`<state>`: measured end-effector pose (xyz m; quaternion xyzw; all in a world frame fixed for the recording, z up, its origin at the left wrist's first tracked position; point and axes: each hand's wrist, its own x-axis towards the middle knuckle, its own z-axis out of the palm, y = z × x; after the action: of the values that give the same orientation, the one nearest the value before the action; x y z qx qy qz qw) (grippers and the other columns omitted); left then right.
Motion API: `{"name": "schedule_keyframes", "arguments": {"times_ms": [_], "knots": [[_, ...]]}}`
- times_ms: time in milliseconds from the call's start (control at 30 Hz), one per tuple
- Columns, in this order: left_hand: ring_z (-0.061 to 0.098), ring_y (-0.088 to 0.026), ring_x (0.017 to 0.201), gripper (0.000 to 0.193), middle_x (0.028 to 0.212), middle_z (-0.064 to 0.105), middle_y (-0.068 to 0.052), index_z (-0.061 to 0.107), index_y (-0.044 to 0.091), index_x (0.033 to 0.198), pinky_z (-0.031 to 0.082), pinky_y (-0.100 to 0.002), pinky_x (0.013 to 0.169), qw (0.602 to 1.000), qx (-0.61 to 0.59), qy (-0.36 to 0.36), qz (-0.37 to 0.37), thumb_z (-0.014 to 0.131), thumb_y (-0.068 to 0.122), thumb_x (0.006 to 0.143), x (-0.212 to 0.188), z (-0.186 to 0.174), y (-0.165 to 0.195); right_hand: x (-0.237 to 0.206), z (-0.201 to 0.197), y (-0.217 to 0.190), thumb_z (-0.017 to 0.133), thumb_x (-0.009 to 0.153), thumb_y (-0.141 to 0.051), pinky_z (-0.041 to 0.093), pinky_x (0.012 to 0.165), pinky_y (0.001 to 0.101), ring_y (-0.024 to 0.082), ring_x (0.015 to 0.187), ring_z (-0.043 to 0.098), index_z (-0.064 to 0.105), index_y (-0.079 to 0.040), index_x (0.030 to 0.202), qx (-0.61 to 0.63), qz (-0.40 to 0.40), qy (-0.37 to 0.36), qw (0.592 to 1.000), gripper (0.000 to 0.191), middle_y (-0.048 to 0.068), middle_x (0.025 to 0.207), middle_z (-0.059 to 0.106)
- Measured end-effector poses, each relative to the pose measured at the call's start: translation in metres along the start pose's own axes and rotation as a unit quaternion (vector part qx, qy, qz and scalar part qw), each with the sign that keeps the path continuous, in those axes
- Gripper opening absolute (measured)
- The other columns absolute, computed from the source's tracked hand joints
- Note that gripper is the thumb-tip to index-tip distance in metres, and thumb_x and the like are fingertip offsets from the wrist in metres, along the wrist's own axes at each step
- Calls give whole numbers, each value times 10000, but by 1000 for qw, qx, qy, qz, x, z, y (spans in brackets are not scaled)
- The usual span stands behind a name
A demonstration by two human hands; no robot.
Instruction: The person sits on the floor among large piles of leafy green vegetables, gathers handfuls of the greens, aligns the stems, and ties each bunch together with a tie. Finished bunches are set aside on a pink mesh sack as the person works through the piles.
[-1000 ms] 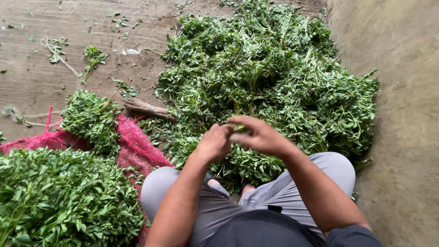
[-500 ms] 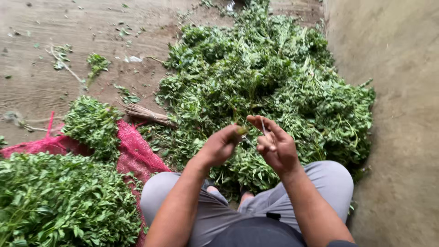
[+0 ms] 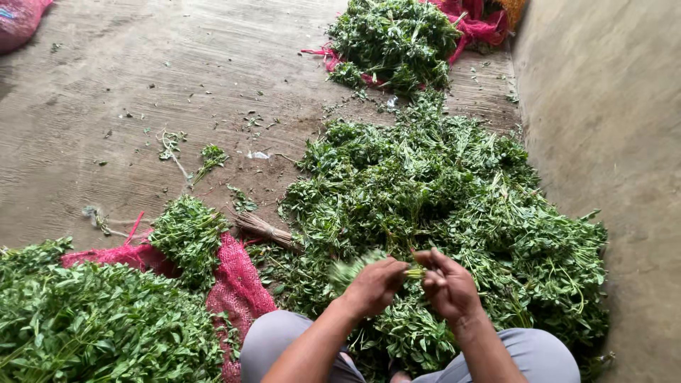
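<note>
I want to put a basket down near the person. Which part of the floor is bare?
The concrete floor at upper left is mostly bare, bordered by the big pile of leafy greens and the red mesh sack; only scattered sprigs lie there. Around both hands and along the wall it is crowded.

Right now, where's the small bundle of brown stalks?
Head view: the bundle of brown stalks lies on the floor, left of the big leaf pile, beside the red mesh sack.

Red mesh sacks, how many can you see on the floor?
3: one red mesh sack under the greens at lower left, one beneath the far pile at top, one in the top-left corner. Others may lie hidden under leaves.
</note>
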<state>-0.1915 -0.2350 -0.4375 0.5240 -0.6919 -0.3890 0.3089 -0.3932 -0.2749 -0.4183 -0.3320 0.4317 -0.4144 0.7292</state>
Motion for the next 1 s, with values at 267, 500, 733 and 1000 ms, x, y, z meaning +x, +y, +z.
{"name": "schedule_keyframes", "arguments": {"times_ms": [267,500,733,1000], "knots": [[654,-339,927,198,1037,683,-157,633,100,1190,508,-431,794,977,-157,93,-113,576,99,1001,17,26,-24,-18,-10,60,634,1020,-152,534,563,251,88,629,552,668,21,1091,-421,-333,-62,841,191,53,917,653],[643,-301,919,346,1004,655,-97,641,102,1217,503,-423,781,975,33,146,161,637,47,876,1,27,-8,43,-61,30,652,996,-163,456,520,234,70,619,507,715,-3,1046,100,111,34,988,179,56,984,694],[613,-243,880,364,999,622,-46,646,163,1190,450,-447,664,907,354,219,56,673,128,829,6,41,-2,16,3,7,688,953,-165,557,675,263,141,884,666,724,54,942,-477,-191,58,856,222,122,1337,611],[628,-411,983,261,1071,624,-132,597,120,1185,494,-575,746,954,39,284,-92,595,184,932,25,30,-53,-22,52,29,670,847,-30,318,1271,505,379,1536,394,697,-35,1190,-565,-415,70,710,344,113,1518,502]]}}
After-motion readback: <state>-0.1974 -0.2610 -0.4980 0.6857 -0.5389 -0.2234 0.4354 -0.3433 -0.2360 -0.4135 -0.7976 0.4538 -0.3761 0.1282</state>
